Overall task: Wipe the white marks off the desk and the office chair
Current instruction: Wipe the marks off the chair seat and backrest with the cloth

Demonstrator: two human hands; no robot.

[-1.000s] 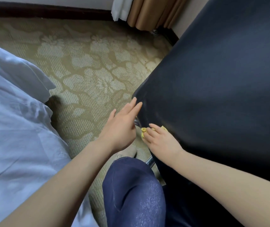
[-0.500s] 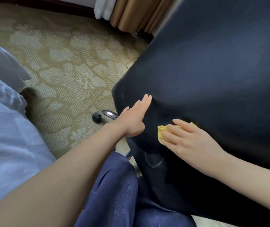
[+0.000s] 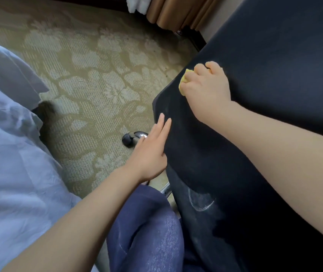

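now right hand (image 3: 207,89) grips yellow cloth (image 3: 183,81) on chair edge (image 3: 163,104) slanting up-right.

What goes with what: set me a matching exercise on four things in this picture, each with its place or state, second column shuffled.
Column one
1. right hand
2. left hand
3. white mark
4. caster

Column two
A. flat, fingers straight, against the chair's edge
B. on the carpet beside the chair
C. grips the yellow cloth
D. curved line low on the chair's dark fabric

Pairs: 1-C, 2-A, 3-D, 4-B
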